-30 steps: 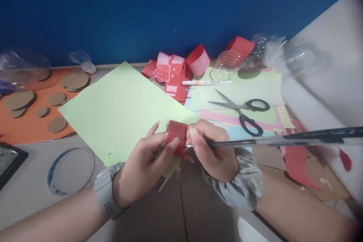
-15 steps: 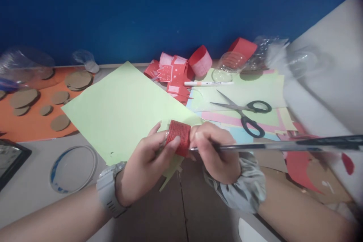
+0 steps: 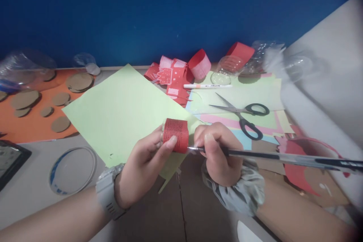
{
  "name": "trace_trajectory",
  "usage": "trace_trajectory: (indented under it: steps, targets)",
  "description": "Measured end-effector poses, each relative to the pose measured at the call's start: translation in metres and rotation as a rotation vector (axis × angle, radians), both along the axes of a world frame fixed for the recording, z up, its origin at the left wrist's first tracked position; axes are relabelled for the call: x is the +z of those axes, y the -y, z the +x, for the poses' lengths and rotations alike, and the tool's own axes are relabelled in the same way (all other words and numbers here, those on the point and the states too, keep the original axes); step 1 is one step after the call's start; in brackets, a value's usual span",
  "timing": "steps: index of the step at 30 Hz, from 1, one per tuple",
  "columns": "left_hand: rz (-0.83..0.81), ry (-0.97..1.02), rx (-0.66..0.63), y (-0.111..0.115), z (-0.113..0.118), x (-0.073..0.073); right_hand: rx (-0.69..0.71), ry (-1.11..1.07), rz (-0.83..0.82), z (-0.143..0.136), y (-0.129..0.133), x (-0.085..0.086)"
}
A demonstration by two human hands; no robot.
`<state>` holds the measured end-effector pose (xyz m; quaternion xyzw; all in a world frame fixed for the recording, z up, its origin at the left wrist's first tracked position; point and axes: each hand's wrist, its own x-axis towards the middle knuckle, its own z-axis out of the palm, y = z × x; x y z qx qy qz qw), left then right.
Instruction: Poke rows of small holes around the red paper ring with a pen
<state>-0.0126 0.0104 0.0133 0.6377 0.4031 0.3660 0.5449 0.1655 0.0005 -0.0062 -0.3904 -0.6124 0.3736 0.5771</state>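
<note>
A small red cylinder (image 3: 176, 132) covered in rows of dark marks is held in my left hand (image 3: 144, 159), the thumb pressing its near side. Something clear shows at its left end; I cannot make out what. My right hand (image 3: 221, 159) pinches a long, thin ballpoint pen (image 3: 261, 155) with a clear and black barrel. The pen's tip is at the cylinder's lower right edge; whether it touches cannot be told. Under and behind the cylinder lies a light green paper sheet (image 3: 121, 109). Scissors (image 3: 239, 111) lie with blades apart beyond my right hand.
Cardboard discs (image 3: 79, 82) rest on an orange sheet (image 3: 17, 126) at left, near a tape ring (image 3: 73, 170) and a dark-framed object (image 3: 13, 160). Red paper pieces (image 3: 200, 64), a white marker (image 3: 207, 86) and coloured papers (image 3: 272, 94) lie toward the blue wall (image 3: 170, 15).
The red cylinder has turned and shifted slightly left in my left hand. My right hand has moved a little right, apart from the cylinder, and the pen's far end has dropped.
</note>
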Motion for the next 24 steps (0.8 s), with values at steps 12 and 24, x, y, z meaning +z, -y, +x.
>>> trace_trajectory:
  steps: [12,24]
  targets:
    - [0.005,-0.092,-0.122,-0.0018,0.0018,0.0012,0.088,0.100,-0.145,0.0006,0.0001,0.0075]
    - [0.038,-0.075,-0.128,-0.0023,0.0018,0.0009,0.082,0.142,-0.164,0.0003,-0.0005,0.0096]
